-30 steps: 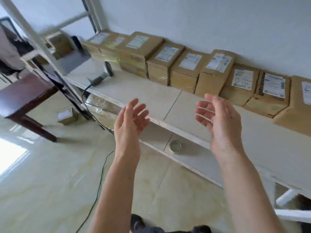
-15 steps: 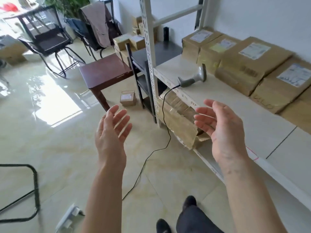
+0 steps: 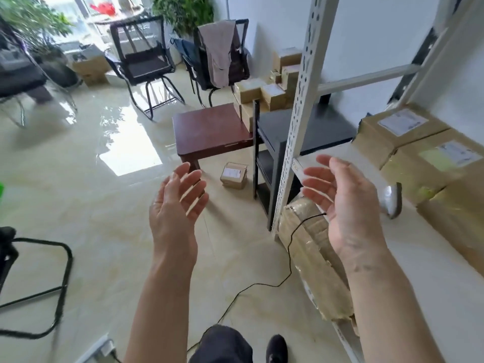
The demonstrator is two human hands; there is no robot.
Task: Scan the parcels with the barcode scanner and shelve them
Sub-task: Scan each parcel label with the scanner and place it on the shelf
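Note:
Both my hands are raised and empty, palms facing each other. My left hand hovers over the floor; my right hand is in front of the white shelf. A small labelled parcel lies on the floor beyond my left hand. More brown parcels are stacked behind the low table. The grey barcode scanner lies on the shelf, partly hidden by my right hand. Labelled parcels line the shelf's back.
A dark red low table and a black side shelf stand ahead. The scanner cable trails across the floor. A taped cardboard bundle sits under the shelf. Black chairs stand further off, a chair frame at left.
My view has swung left from the row of shelved parcels toward the room and the floor parcel. Both hands have stayed empty and open.

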